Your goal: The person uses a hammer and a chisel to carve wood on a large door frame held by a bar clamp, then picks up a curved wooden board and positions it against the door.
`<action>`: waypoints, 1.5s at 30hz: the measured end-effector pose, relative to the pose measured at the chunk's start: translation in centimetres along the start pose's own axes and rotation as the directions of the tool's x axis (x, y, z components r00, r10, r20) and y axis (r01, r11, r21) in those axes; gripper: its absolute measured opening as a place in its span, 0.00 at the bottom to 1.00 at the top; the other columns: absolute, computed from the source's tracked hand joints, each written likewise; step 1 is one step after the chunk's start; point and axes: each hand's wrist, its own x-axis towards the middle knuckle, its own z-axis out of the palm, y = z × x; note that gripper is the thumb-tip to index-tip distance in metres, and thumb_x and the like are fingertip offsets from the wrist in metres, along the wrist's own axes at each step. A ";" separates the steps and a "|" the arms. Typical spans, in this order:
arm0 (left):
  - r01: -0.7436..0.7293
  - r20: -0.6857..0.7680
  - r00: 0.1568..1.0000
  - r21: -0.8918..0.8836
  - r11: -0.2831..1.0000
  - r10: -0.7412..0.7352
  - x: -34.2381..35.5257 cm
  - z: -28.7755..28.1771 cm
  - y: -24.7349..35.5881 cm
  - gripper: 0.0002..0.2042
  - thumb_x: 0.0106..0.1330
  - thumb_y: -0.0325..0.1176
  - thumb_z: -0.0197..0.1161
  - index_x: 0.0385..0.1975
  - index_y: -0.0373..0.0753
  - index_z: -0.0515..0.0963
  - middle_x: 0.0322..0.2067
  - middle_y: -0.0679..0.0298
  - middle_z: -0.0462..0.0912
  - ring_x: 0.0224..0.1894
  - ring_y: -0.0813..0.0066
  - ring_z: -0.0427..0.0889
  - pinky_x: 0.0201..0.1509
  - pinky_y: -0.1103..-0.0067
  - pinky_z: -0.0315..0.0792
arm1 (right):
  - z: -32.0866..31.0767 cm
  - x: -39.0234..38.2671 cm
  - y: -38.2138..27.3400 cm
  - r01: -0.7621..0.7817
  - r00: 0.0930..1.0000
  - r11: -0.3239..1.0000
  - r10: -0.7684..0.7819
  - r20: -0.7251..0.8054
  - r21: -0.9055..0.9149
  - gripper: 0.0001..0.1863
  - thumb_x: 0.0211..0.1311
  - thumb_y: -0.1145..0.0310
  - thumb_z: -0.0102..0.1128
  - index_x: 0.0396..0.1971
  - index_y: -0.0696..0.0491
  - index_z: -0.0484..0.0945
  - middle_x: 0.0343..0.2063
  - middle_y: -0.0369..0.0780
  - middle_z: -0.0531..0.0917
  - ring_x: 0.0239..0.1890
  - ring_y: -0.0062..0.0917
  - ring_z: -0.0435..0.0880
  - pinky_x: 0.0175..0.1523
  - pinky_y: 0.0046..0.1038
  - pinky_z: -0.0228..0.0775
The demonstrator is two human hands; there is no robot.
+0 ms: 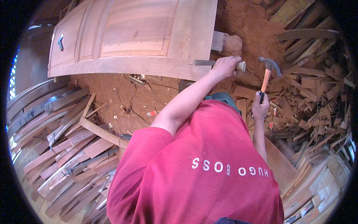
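Big wooden door [192, 37] takes up the top of the view, panels facing up, near edge running left to right. Scrap wood [313, 100] is heaped off to the right. The hammer [266, 80] is in the right hand [260, 107], fingers wrapped round the grip, long axis pointing away from the person, head at the far end, claw to the right. The chisel [203, 62] is at the door's near right corner, lying roughly sideways, blade pointing left, left hand [225, 67] closed round its handle. Can't tell if the blade's touching.
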 end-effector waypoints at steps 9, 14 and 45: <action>0.159 -0.041 0.986 -0.028 0.987 -0.160 3.3 -0.1 -2.4 0.27 0.54 0.38 0.68 0.56 0.46 0.72 0.46 0.52 0.82 0.52 0.51 0.80 0.53 0.59 0.75 | -0.6 3.0 2.6 -0.078 0.984 0.987 0.053 0.172 0.139 0.10 0.72 0.60 0.56 0.35 0.52 0.73 0.17 0.28 0.69 0.13 0.10 0.66 0.16 0.17 0.57; 0.158 -0.063 0.985 -0.063 0.985 -0.162 3.8 -0.6 -2.5 0.29 0.53 0.35 0.69 0.58 0.46 0.70 0.45 0.50 0.82 0.50 0.49 0.81 0.52 0.59 0.76 | -1.2 5.4 1.9 -0.162 0.969 0.965 0.115 0.221 0.207 0.12 0.71 0.58 0.56 0.35 0.51 0.74 0.17 0.29 0.71 0.13 0.11 0.67 0.15 0.20 0.58; 0.383 0.007 0.924 0.040 0.923 -0.383 2.5 1.3 -6.6 0.22 0.53 0.36 0.68 0.48 0.43 0.72 0.44 0.53 0.83 0.50 0.52 0.81 0.50 0.59 0.76 | -1.7 10.0 -4.3 -0.442 0.721 0.895 0.313 0.618 0.062 0.11 0.74 0.57 0.49 0.37 0.48 0.67 0.14 0.27 0.64 0.10 0.11 0.62 0.12 0.19 0.56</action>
